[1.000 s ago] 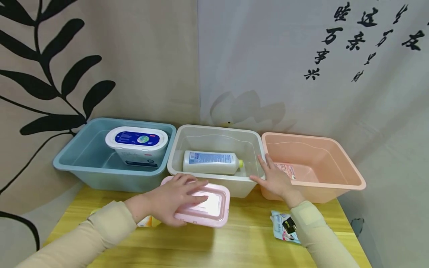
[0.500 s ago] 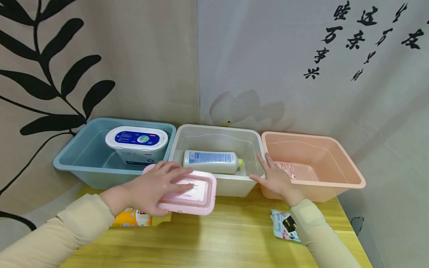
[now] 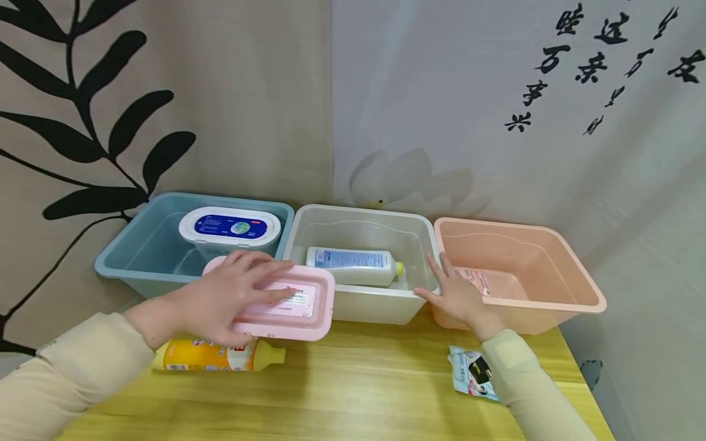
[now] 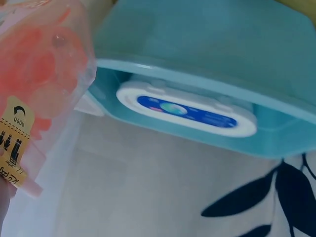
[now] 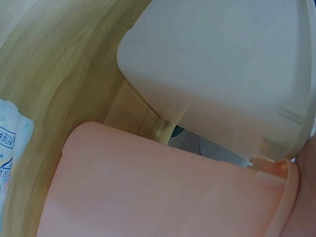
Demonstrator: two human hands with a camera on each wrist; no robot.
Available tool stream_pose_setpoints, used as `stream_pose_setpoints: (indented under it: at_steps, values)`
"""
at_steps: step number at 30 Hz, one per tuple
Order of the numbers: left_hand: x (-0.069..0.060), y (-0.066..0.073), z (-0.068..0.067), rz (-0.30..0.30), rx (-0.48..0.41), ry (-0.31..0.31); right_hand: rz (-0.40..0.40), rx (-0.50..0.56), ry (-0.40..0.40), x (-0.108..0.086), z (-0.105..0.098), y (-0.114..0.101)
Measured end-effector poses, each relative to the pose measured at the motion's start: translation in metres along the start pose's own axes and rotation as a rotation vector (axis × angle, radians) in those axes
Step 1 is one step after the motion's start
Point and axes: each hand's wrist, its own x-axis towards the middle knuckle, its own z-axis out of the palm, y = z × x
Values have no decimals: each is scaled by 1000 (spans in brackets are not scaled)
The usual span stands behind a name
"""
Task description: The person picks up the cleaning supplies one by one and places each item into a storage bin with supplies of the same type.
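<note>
My left hand (image 3: 220, 300) grips a plastic box with a pink lid (image 3: 314, 300) from above. The box hangs above the table, before the adjoining front corners of the blue bin (image 3: 146, 282) and the white bin (image 3: 380, 306). In the left wrist view the see-through side of the box (image 4: 49, 59) shows reddish round pieces and a yellow "open" sticker. My right hand (image 3: 458, 300) spreads its fingers on the rims where the white and orange bins (image 3: 529, 315) meet. A white tub with a blue label (image 3: 231, 226) stands in the blue bin, partly hidden by my left hand.
A white bottle with a yellow cap (image 3: 353, 266) lies in the white bin. The orange bin holds a pink-printed packet (image 3: 475, 280). On the table (image 3: 353, 392) lie a yellow bottle (image 3: 209, 355) and, by my right forearm, a light-blue packet (image 3: 463, 370). Curtains hang behind.
My left hand has carried the pink-lidded box left and slightly up, toward the blue bin. The yellow bottle has come into fuller view. My right hand has stayed at the bin rims.
</note>
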Motion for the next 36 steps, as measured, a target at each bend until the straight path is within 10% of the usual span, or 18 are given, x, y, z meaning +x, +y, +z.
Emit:
stream_pose_setpoints:
  at_steps: [12, 36]
  values:
    - [-18, -34, -13, 5, 156, 122, 15, 10, -2, 0, 4, 2]
    - [-37, -99, -9, -88, 244, 114, 20, 3, -5, 2, 2, 1]
